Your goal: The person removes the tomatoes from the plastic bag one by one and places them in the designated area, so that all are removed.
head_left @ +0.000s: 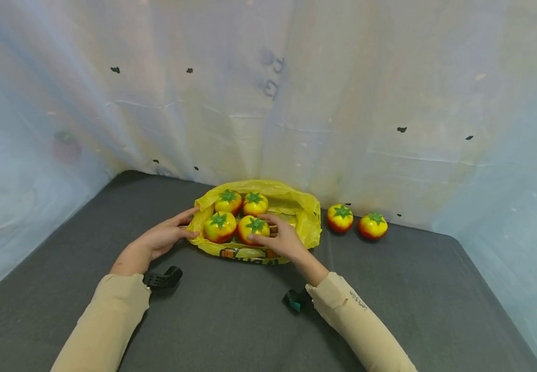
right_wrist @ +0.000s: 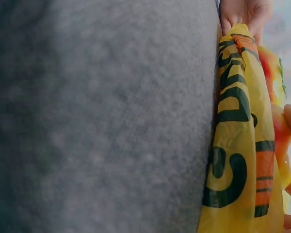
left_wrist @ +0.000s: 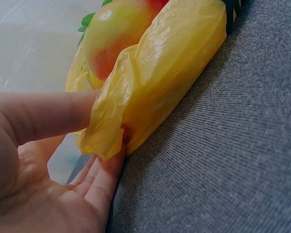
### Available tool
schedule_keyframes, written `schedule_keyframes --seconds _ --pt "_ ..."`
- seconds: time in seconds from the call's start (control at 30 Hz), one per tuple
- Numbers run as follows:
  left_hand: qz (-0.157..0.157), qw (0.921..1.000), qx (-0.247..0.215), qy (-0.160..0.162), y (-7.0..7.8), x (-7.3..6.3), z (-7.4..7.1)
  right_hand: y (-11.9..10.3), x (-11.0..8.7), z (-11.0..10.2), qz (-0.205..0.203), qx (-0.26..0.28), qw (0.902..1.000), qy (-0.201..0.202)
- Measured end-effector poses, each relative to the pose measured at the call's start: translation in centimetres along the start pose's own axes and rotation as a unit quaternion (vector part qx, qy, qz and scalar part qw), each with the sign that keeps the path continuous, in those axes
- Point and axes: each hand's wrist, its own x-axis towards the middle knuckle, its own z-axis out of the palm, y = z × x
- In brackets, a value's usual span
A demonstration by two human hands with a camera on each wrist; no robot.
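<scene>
A yellow plastic bag (head_left: 307, 219) lies with its mouth spread wide, holding several shiny red-and-yellow tomatoes with green star-shaped tops. At its left end my left hand (head_left: 163, 235) pinches the rim; the left wrist view shows the crumpled plastic (left_wrist: 160, 73) between thumb and fingers. My right hand (head_left: 288, 242) reaches over the front rim and grips the front right tomato (head_left: 246, 227) in the bag, thumb on the near side and fingers on the far side. In the right wrist view, fingertips touch this tomato (right_wrist: 282, 143) behind the printed bag wall.
Two more tomatoes, one nearer the bag (head_left: 340, 219) and one farther right (head_left: 372, 226), sit on the dark grey cloth-covered table (head_left: 231, 320). A pale plastic sheet (head_left: 342, 103) hangs along the back and sides. Dark straps hang at both wrists.
</scene>
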Motion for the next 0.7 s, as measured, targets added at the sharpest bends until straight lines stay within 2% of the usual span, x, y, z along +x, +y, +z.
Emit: schedule_keyframes --seconds 0.3,0.7 --pt "0.001 1.0 0.002 -0.002 0.0 0.0 0.0 0.0 -0.3 -0.6 -0.019 0.012 0.9997 0.01" --pt "0.003 0.9999 0.004 -0.01 -0.1 0.3 -0.2 0.0 -1.6 -2.5 -0.002 0.006 0.9987 0.05"
